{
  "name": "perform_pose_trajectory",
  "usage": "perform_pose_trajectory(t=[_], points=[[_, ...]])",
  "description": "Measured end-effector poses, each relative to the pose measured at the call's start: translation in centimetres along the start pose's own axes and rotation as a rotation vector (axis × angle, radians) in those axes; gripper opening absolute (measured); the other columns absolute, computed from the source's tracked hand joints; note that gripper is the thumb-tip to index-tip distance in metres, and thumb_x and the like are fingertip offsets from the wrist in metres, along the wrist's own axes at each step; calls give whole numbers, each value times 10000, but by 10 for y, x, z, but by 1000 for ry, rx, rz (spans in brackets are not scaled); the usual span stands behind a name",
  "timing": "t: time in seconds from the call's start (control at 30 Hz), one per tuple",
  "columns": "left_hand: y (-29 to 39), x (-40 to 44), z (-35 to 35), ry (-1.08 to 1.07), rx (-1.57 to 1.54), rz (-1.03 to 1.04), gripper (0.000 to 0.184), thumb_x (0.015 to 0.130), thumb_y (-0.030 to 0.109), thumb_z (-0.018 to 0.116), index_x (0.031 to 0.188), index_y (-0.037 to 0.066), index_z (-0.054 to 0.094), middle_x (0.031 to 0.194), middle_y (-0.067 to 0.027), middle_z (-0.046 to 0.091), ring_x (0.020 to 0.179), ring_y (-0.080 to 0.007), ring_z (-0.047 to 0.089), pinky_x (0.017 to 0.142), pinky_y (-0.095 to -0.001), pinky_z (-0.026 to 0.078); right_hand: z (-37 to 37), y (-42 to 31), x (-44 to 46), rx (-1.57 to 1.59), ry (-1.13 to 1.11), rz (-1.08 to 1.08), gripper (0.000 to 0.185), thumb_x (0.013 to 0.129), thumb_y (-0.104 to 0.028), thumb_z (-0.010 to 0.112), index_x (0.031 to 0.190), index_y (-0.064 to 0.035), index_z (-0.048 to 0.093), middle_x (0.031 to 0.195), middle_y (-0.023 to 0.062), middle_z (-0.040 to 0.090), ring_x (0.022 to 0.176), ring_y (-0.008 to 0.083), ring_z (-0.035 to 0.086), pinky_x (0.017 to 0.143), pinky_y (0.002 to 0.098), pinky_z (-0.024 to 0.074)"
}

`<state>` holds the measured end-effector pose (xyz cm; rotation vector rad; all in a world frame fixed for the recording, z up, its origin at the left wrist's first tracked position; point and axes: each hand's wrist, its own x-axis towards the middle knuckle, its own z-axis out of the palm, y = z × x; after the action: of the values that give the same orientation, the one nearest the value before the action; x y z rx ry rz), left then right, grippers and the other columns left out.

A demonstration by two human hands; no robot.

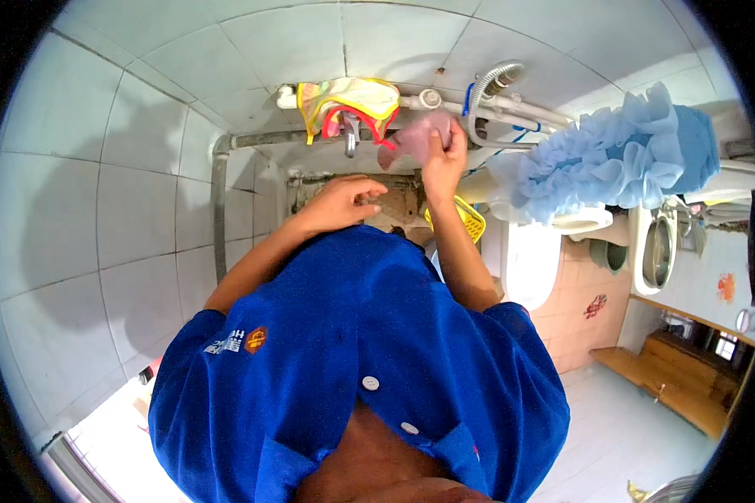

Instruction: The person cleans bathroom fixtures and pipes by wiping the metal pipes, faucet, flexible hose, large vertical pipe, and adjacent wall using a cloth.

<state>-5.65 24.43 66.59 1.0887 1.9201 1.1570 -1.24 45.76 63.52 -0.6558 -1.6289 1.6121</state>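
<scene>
My right hand [445, 163] is raised near the wall pipe, its fingers closed on a thin pink cloth [411, 138] that hangs to the left of them. Lower and to the left, my left hand [344, 204] is over a basin, fingers loosely bent and apart, with nothing visible in it. Above that hand a metal tap [351, 138] sticks out from the wall. A yellow-edged cloth [352, 96] is draped over the pipe behind the tap, with a red-edged part hanging below. The basin [298, 194] is partly hidden by my left hand and blue shirt.
A white pipe [528, 109] runs along the tiled wall, with a grey flexible hose [476, 105] beside it. To the right hangs a ruffled light-blue cover [604, 159] above a white toilet [533, 268]. A yellow basket [470, 220] is by my right forearm.
</scene>
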Motion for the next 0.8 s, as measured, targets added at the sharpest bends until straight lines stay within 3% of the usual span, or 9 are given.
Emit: perform_pose_trajectory(t=[0.07,0.1,0.2,0.33,0.43,0.53,0.67,0.73,0.8], points=[[17,8,2,15,10,42,385,831,126,701,1201,60,616,1059,-99,647,921,-188,637,819,-334,529,7,2,12,-457,89,-356,450,877,-98,628,1287,47,510,1230,191,575,1147,293,550,990,372,423],[21,13,4,11,14,43,385,831,126,701,1201,60,616,1059,-99,647,921,-188,637,819,-334,529,9,0,19,-428,40,-299,531,847,-113,652,1322,59,490,1299,242,522,1234,354,487,1040,398,376],[33,29,7,46,45,96,415,834,124,696,1233,62,597,1099,-102,631,927,-193,631,832,-339,530,11,7,28,-497,19,-237,493,846,-105,644,1286,75,515,1297,229,536,1224,356,500,1039,398,381],[47,47,12,171,90,147,465,822,107,698,1268,65,573,1160,-109,601,914,-194,628,825,-327,534,1,23,40,-185,19,-126,369,867,-105,618,1224,-15,600,1004,191,672,940,241,630,890,331,468],[44,65,17,294,95,117,509,808,99,705,1292,59,552,1193,-116,582,908,-193,627,809,-319,537,5,22,39,-4,35,-22,357,877,-71,591,1223,17,591,1126,173,660,1009,237,620,934,330,443],[31,81,26,316,41,38,583,809,122,709,1343,31,492,1221,-130,572,927,-191,618,826,-321,527,4,27,43,-283,-17,-130,347,882,-62,573,1216,32,588,1057,154,682,949,221,626,908,327,459],[10,103,45,404,-200,-156,632,868,253,683,1396,29,418,1256,-127,563,1015,-184,586,896,-343,480,-19,31,39,-169,-170,-76,316,882,-79,589,1182,20,596,912,76,679,794,142,620,740,288,505],[19,108,55,561,-635,-354,517,896,302,658,1310,48,481,1141,-75,587,917,-174,600,780,-339,505,-25,16,24,33,-223,77,346,874,-45,582,1214,21,577,984,63,674,852,134,618,778,290,510],[18,112,56,482,-832,-358,341,941,331,597,1168,81,543,1049,-38,579,888,-142,579,752,-301,489,-29,7,16,173,-424,177,412,882,-31,575,1289,23,531,1134,87,651,1025,169,608,898,300,480]])
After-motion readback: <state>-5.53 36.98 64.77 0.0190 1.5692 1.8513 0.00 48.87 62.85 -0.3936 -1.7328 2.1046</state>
